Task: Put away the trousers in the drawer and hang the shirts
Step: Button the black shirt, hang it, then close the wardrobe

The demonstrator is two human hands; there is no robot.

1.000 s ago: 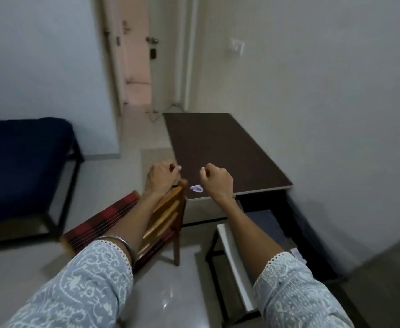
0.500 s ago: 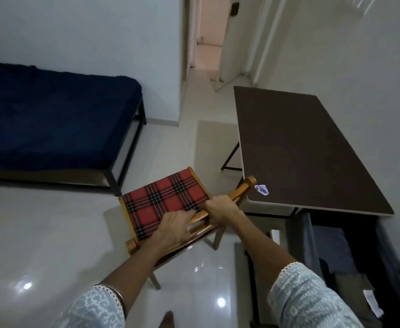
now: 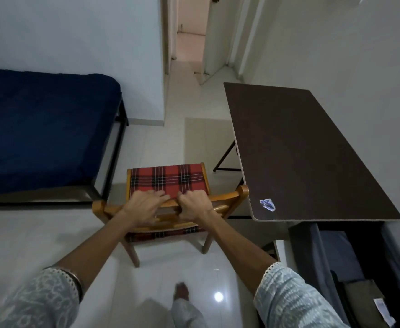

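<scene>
The person's left hand (image 3: 146, 207) and right hand (image 3: 194, 205) are gripping the chair (image 3: 229, 200) by its top rail, fingers curled over it, side by side. Folded clothes (image 3: 360, 294), possibly the trousers, are lying low under the desk (image 3: 312, 150), to the right and nearer the right hand.

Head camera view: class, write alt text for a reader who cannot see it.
A person's left hand and right hand grip the back rail of a wooden chair with a red checked seat. A dark table stands to its right and a blue bed to its left.
</scene>
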